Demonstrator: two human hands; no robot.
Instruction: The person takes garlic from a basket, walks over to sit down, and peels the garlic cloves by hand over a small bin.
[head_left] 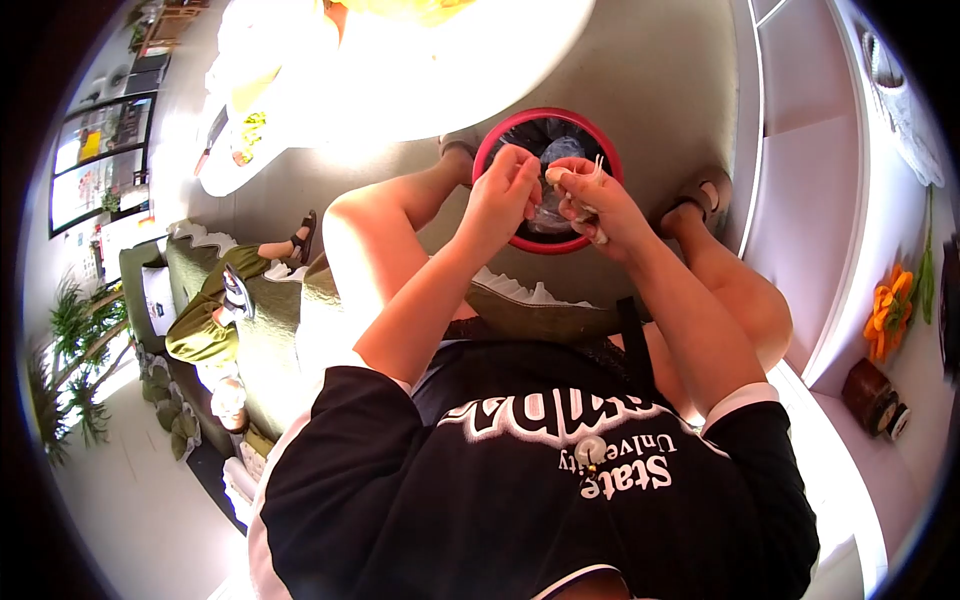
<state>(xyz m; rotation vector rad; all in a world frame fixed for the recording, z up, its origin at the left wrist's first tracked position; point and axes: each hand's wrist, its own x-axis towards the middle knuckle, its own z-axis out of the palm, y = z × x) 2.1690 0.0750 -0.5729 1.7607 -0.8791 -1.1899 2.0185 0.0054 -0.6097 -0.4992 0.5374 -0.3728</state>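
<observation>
While fingers (515, 172) over bin (547, 112), "State University" (645, 470)

In your right hand (605, 208) you hold a small pale piece (600, 237), mostly hidden by your fingers, one end showing below them. Thin white strands (599, 164) stick up past the same fingers; you can't tell whether they join the piece. Both sit above your bin (547, 112), a round one with a red rim, standing upright on the floor between your feet. It has a dark lining, with crumpled clear plastic (548, 218) inside.
</observation>
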